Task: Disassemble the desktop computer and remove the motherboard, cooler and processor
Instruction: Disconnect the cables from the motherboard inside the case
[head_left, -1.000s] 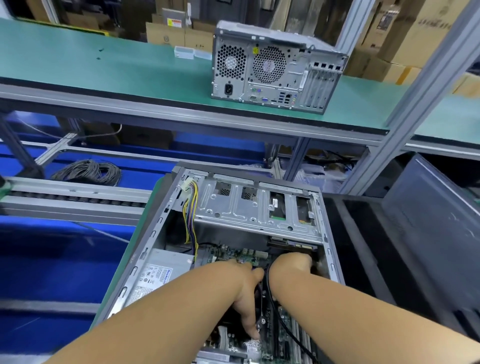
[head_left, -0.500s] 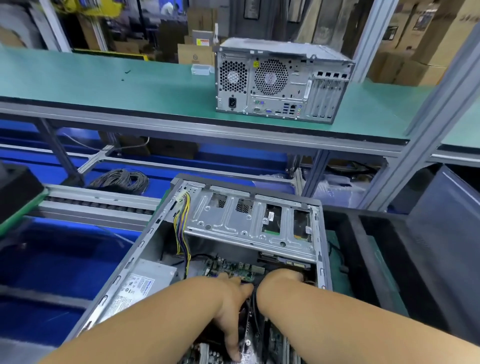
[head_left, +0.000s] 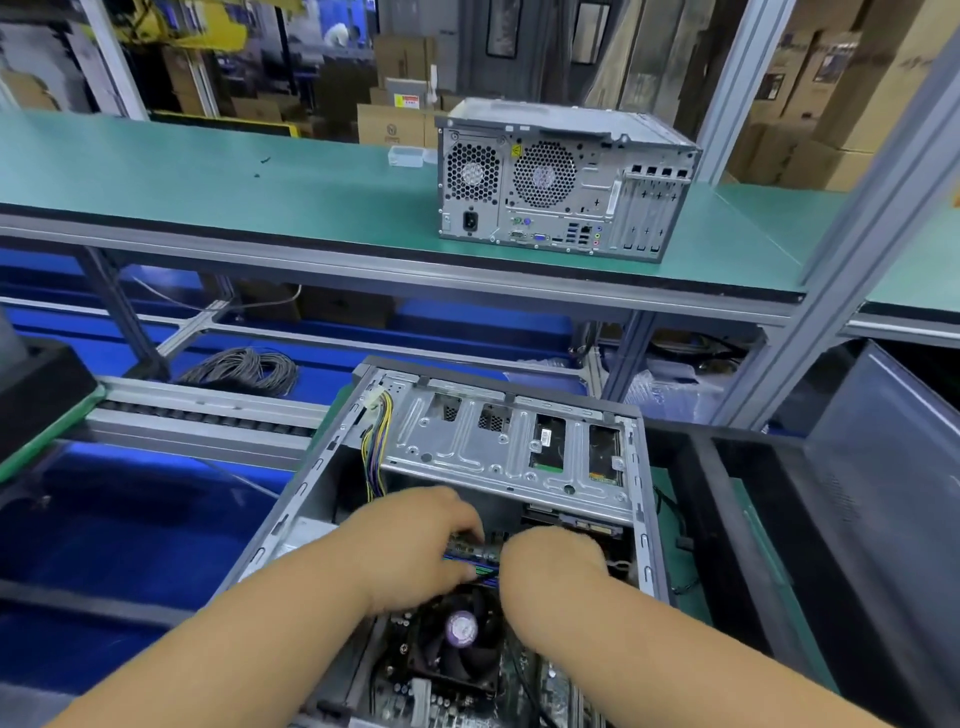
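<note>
While the opened computer case (head_left: 322, 499) is lying on its side, both hands are reaching inside above the cooler fan (head_left: 460, 631). Left hand (head_left: 415, 545) is seemingly pinching a blurred memory stick (head_left: 475, 564); right hand (head_left: 550, 564) is curling, its grip hidden.

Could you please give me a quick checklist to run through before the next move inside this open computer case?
1. Side panel off the open case: ok.
2. Cooler fan in view and clear of hands: ok.
3. Left hand and right hand both on the memory stick: cannot tell, blurred.
4. Bundle of coloured wires clear of the hands: ok.
5. Black cable off the motherboard: not ok, it crosses it.
</note>
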